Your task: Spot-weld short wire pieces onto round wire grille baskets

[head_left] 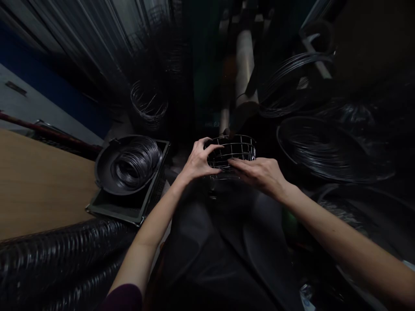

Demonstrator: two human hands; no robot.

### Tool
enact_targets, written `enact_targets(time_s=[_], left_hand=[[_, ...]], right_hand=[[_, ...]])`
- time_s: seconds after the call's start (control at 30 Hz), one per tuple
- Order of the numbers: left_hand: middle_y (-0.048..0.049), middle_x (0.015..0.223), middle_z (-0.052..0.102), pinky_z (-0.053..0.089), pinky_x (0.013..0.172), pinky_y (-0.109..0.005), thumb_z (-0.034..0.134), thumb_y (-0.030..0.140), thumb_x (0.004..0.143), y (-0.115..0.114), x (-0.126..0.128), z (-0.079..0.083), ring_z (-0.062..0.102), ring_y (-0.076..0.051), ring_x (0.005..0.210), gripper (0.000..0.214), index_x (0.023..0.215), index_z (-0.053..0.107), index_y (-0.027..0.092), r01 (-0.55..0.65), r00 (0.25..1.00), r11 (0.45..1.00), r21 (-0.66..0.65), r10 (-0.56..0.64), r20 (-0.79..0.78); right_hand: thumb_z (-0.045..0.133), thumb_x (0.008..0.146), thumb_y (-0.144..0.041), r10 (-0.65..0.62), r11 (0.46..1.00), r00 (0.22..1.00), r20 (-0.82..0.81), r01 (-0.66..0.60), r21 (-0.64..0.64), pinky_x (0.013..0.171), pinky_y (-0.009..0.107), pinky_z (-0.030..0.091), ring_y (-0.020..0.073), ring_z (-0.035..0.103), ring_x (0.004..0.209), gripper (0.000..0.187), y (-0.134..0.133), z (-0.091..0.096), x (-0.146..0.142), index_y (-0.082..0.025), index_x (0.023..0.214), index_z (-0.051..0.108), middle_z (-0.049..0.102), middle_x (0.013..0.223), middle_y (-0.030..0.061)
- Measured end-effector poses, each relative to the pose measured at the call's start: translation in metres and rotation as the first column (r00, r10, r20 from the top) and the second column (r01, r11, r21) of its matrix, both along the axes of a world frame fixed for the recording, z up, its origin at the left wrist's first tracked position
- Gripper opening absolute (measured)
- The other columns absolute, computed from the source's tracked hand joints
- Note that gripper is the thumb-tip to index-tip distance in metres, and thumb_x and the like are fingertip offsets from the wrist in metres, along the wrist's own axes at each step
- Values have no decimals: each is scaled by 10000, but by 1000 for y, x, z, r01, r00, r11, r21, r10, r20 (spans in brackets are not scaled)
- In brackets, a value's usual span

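A round wire basket (241,149), made of thin metal rings joined by short upright wires, is held in front of me above my lap. Curled around its left side, my left hand (201,160) grips it with the thumb low and the fingers over the upper part. My right hand (259,172) holds the near right side, fingers pressed along the lower rings. Just beyond the basket, the end of a machine's thick metal bar (245,65) comes down close to its far rim; whether they touch, I cannot tell.
To the left, a dark basin (105,168) holding wire rings (136,164) sits on a green crate (113,209). More rings (311,142) lie in a wide basin on the right. Stacked wire pieces (61,255) fill the lower left, beside a wooden board (42,181).
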State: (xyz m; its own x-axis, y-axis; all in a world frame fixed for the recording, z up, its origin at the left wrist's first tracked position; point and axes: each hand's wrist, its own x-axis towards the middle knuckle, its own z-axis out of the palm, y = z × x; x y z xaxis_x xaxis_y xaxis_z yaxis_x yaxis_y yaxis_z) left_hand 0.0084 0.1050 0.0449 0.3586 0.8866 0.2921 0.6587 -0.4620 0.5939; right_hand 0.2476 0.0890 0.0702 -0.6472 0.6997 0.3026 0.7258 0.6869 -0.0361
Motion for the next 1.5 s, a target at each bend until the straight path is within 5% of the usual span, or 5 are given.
enact_targets(time_s=[0.33, 0.87, 1.17, 1.5], left_hand=[[-132, 1368, 424, 409, 1118, -537, 882, 315, 602, 16, -1, 5, 446, -343, 1295, 720, 1270, 623, 239, 13, 1000, 1000, 0, -13, 2], [-117, 1300, 489, 419, 1102, -493, 895, 406, 584, 26, -1, 11, 487, -323, 1256, 739, 1248, 622, 231, 46, 999, 999, -8, -46, -2], [-101, 1281, 511, 414, 1108, -466, 917, 381, 547, 42, -1, 14, 494, -303, 1256, 749, 1221, 629, 226, -17, 999, 1000, -13, 17, 47], [-95, 1255, 551, 417, 1099, -451, 908, 452, 555, 66, -5, 13, 511, -282, 1229, 738, 1205, 637, 228, 4, 997, 1000, -15, -2, 79]], right_hand=[[458, 989, -308, -6, 999, 1000, 19, 5, 37, 511, 266, 322, 129, 647, 591, 342, 9, 6, -4, -295, 1198, 728, 740, 1080, 19], [465, 986, -374, -98, 995, 995, 2, 98, 3, 535, 277, 308, 141, 637, 633, 337, 12, 3, -5, -321, 1197, 723, 741, 1098, -2], [550, 960, -389, -276, 959, 940, -201, 282, 3, 533, 229, 341, 131, 610, 732, 258, 17, -7, 2, -226, 1005, 745, 694, 1046, 59], [619, 904, -356, -289, 957, 890, -354, 275, -90, 596, 254, 380, 157, 574, 762, 201, 44, -13, 2, -198, 955, 731, 625, 929, 69]])
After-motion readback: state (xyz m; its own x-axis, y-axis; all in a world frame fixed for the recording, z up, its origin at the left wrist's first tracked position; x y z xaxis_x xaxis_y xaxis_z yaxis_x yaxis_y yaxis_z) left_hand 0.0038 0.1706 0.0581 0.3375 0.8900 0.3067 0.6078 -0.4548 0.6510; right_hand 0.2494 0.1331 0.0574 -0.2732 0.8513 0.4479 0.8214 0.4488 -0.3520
